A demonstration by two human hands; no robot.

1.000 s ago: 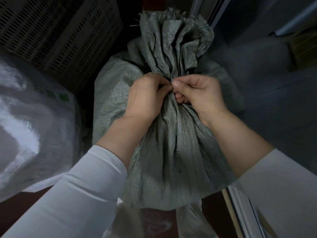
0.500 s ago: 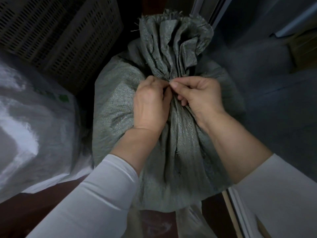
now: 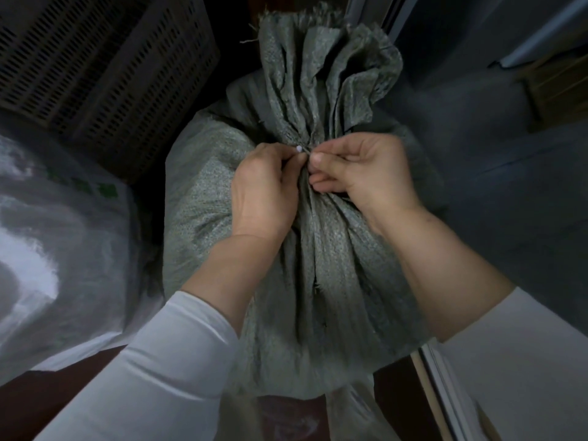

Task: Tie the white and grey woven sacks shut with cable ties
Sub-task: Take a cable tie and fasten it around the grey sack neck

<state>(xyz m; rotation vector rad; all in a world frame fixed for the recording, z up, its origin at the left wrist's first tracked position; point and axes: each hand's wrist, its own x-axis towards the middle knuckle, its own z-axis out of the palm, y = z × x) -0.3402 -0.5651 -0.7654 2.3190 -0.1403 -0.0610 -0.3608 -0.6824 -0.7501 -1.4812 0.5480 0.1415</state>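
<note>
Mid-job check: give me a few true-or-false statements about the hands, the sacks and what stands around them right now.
1. The left hand and right hand both pinch at the gathered neck of the grey woven sack. True.
2. The grey sack's mouth lies spread flat. False: it stands bunched in pleats above the hands.
3. A white woven sack lies to the person's left. True.
4. A dark slotted plastic crate stands at the far right. False: it is at the upper left.

Grey woven sack (image 3: 318,265) closely hemmed: shiny white woven sack (image 3: 63,233) just beside its left flank, dark slotted plastic crate (image 3: 111,68) behind-left, dark grey bulk (image 3: 493,186), possibly upholstery, close right. Open passage from the near side, over the sack's front face
</note>
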